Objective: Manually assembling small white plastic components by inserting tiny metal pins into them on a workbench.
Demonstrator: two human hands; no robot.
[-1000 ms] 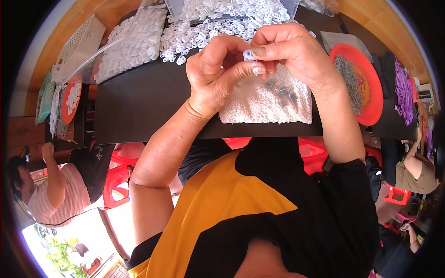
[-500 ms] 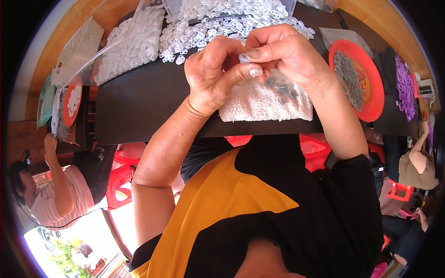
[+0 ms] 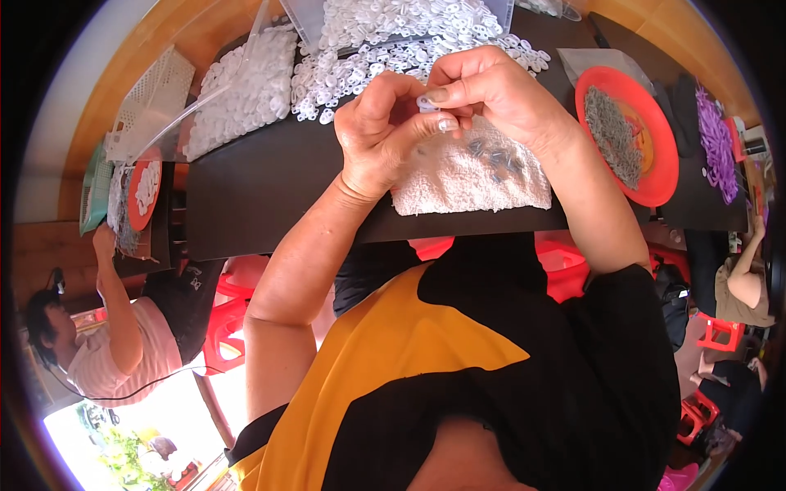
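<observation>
Above a pale towel [image 3: 458, 190], both hands meet at a small whitish plastic piece [image 3: 425, 104] with a hole in it. My right hand [image 3: 499, 96] pinches it between thumb and forefinger. My left hand [image 3: 375, 135] is closed beside it, thumb and curled fingers supporting the piece from the other side; its inner fingertips are partly hidden. On the towel lie several small dark grey pieces [image 3: 497, 155], partly under the right hand. Just beyond my hands spreads a heap of small white oval pieces with holes [image 3: 368, 65].
A clear bin [image 3: 307, 33] of white pieces stands behind. White parts [image 3: 246, 94] heap up at left. On the right is a red plate [image 3: 661, 168] with grey pieces [image 3: 612, 139], then purple strips [image 3: 716, 151]. Co-workers sit left [image 3: 123, 344] and right [image 3: 741, 290].
The view has shifted slightly, moving the surroundings in the picture. My hands stay together on the plastic piece, with only a small change in the fingers and in the piece's angle.
</observation>
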